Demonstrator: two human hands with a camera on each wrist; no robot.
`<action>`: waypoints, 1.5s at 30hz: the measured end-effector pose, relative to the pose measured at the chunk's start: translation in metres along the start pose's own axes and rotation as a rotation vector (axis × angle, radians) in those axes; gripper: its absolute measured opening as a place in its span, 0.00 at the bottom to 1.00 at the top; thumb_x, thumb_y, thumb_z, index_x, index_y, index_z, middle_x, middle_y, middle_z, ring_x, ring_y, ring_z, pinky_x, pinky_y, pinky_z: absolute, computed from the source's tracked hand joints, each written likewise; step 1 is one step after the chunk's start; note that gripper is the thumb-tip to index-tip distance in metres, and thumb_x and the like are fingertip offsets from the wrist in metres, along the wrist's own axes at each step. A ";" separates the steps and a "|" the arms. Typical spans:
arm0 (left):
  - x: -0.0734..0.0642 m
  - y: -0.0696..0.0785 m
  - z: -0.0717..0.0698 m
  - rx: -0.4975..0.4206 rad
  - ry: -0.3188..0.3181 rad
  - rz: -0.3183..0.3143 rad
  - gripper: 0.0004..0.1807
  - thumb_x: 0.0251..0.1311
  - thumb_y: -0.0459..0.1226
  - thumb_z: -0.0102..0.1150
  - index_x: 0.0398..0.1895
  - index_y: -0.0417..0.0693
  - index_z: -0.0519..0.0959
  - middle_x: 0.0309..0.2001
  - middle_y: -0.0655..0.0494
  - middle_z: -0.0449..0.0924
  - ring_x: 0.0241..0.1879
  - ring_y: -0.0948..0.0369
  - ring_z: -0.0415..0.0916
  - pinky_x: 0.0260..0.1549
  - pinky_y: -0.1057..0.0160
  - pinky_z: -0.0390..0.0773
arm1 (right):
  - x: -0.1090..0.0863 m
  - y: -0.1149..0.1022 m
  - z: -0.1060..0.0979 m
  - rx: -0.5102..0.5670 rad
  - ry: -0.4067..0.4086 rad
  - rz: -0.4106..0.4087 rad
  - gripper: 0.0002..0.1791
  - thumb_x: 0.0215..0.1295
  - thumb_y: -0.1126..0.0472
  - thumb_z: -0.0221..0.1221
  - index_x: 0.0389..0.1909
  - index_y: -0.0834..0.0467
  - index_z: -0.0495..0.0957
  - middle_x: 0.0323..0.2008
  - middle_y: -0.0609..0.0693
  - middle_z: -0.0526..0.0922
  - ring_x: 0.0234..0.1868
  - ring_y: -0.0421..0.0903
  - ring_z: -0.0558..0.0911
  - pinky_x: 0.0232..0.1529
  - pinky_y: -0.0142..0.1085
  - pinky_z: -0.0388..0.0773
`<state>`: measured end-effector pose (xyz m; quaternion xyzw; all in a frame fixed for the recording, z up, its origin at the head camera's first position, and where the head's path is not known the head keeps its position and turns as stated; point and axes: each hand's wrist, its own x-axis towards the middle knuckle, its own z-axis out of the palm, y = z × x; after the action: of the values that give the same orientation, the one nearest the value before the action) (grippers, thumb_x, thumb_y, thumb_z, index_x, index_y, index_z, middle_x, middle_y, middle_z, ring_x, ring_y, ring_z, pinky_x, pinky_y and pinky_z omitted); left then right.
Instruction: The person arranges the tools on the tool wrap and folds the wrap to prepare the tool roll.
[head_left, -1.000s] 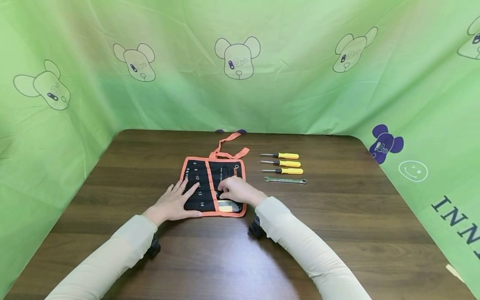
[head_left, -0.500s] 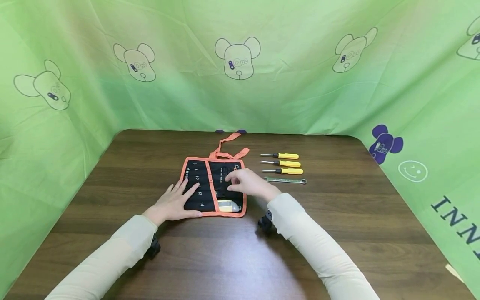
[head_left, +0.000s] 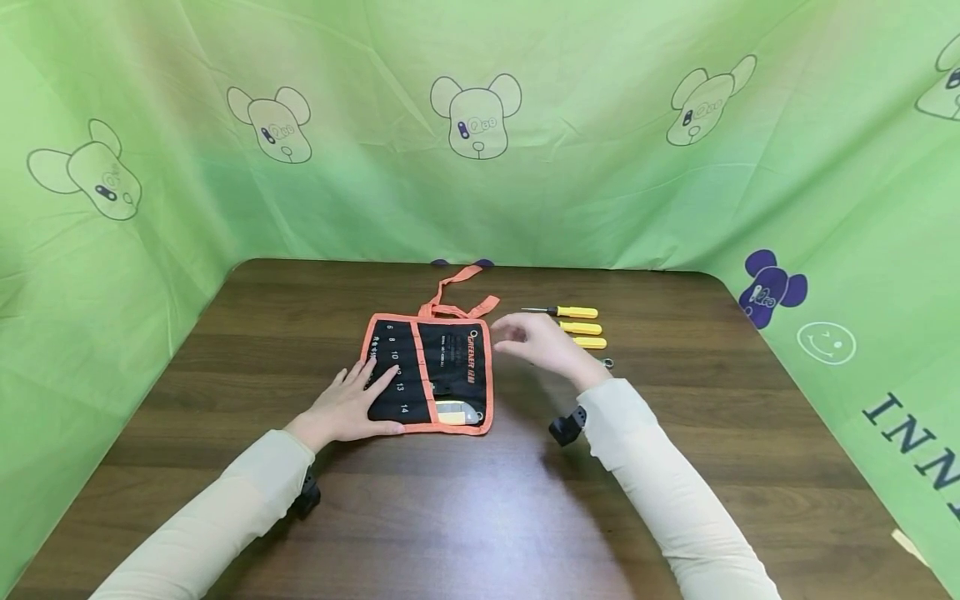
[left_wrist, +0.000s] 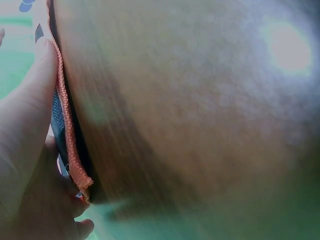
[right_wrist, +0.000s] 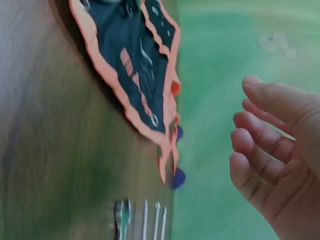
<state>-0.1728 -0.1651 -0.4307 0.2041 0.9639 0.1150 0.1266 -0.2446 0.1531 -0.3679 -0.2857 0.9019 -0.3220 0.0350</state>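
Note:
A black tool pouch [head_left: 457,358] with orange edging lies spread flat on the table. My left hand [head_left: 348,408] rests on its left part, fingers spread, the thumb along the near edge. In the left wrist view that thumb [left_wrist: 42,65] lies against the orange trim. A yellow-and-grey utility knife [head_left: 453,412] sits in the pouch's bottom right pocket. My right hand [head_left: 547,346] hovers just right of the pouch, over the tool row. The right wrist view shows its fingers [right_wrist: 260,135] loosely bent and holding nothing. It partly hides two screwdrivers and most of a wrench [head_left: 608,363].
Three yellow-handled screwdrivers, the far one [head_left: 577,312] fully visible, lie in a row right of the pouch. Orange tie straps [head_left: 457,312] trail from the pouch's far edge. A green printed cloth [head_left: 480,208] hangs behind the brown table [head_left: 420,517].
My right hand has lifted from the pouch's right-hand section and moved right and away toward the screwdrivers, uncovering the printed lettering. My left hand has stayed on the pouch.

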 end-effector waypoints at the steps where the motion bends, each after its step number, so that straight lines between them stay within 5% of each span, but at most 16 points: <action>1: 0.000 0.000 0.000 0.000 0.002 0.001 0.53 0.48 0.69 0.49 0.72 0.52 0.47 0.69 0.35 0.41 0.68 0.41 0.39 0.61 0.42 0.43 | -0.002 0.002 -0.003 0.006 0.008 0.006 0.16 0.58 0.61 0.62 0.47 0.61 0.78 0.32 0.48 0.79 0.33 0.44 0.76 0.34 0.39 0.73; 21: 0.000 0.001 -0.002 -0.021 -0.003 0.010 0.53 0.48 0.69 0.50 0.72 0.52 0.48 0.69 0.35 0.41 0.67 0.39 0.40 0.61 0.42 0.43 | -0.040 0.058 -0.032 0.024 0.197 0.048 0.12 0.55 0.64 0.64 0.41 0.64 0.80 0.25 0.47 0.76 0.29 0.44 0.74 0.30 0.34 0.69; 31: -0.001 0.001 -0.001 -0.023 0.004 0.005 0.54 0.48 0.69 0.50 0.72 0.52 0.48 0.69 0.35 0.40 0.67 0.39 0.40 0.61 0.42 0.42 | -0.059 0.086 -0.040 -0.004 0.165 0.154 0.12 0.58 0.63 0.63 0.40 0.65 0.80 0.27 0.50 0.77 0.30 0.48 0.73 0.29 0.37 0.69; 45: 0.001 0.000 0.000 -0.021 -0.003 0.004 0.54 0.47 0.70 0.49 0.73 0.53 0.47 0.70 0.35 0.40 0.67 0.40 0.39 0.61 0.42 0.42 | -0.075 0.112 -0.037 -0.038 0.133 0.197 0.09 0.56 0.66 0.64 0.36 0.66 0.81 0.36 0.57 0.80 0.36 0.51 0.74 0.38 0.43 0.68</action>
<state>-0.1738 -0.1648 -0.4306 0.2048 0.9621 0.1249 0.1298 -0.2462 0.2845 -0.4152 -0.1745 0.9319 -0.3179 0.0012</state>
